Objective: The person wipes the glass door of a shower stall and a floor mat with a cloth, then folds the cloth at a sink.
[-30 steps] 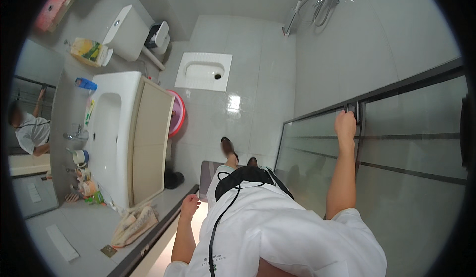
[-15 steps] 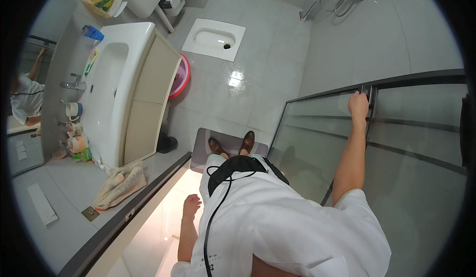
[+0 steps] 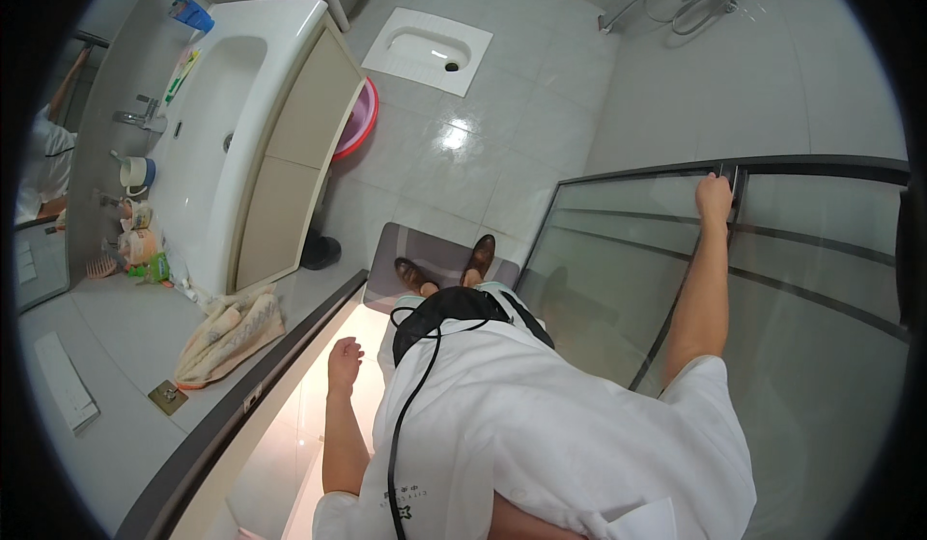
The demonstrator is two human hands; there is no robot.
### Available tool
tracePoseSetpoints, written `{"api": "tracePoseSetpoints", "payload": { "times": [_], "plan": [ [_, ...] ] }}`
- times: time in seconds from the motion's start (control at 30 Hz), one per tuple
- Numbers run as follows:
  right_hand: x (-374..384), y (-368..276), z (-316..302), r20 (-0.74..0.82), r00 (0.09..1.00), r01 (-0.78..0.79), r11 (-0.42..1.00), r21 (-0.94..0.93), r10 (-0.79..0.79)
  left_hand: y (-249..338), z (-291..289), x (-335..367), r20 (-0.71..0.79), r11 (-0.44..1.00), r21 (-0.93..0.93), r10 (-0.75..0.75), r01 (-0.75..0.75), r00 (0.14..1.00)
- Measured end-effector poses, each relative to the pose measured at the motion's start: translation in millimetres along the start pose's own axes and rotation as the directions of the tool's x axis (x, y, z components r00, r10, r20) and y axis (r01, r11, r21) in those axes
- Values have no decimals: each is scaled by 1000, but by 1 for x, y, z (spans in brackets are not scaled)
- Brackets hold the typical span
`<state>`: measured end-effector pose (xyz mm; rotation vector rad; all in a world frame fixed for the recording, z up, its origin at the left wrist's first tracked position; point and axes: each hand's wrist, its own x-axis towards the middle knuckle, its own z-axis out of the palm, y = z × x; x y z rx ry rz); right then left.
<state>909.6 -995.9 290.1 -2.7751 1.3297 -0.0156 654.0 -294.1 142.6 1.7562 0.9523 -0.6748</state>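
Observation:
My right hand (image 3: 715, 198) reaches out to the right and is closed around the dark upright frame of a sliding glass door (image 3: 618, 250), near its top rail. The door's frosted panes have dark crossbars. My left hand (image 3: 345, 364) hangs at my left side, beside the lit doorway, with its fingers loosely bent and nothing visible in it. A black cord (image 3: 417, 414) runs down the front of my white shirt.
My shoes stand on a grey mat (image 3: 386, 268). To the left is a white washbasin (image 3: 208, 202) over a cabinet, with a towel (image 3: 232, 337) on the ledge. A pink basin (image 3: 365, 120), a squat toilet (image 3: 391, 42) and a shower hose (image 3: 676, 23) are farther off.
The whole view has shifted a little. My left hand has swung slightly outward to the left and up. My right hand keeps its hold on the door frame.

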Motion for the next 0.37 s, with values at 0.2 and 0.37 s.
{"api": "tracePoseSetpoints", "payload": {
  "times": [0.2,0.37],
  "plan": [
    [4,-1,4,4,1000,3,999,-47,-2,20,-7,7,28,1000,-10,-7,8,1000],
    [-9,-13,8,35,999,21,999,-31,-20,-3,-13,12,57,995,47,-92,89,994]
  ]
}}
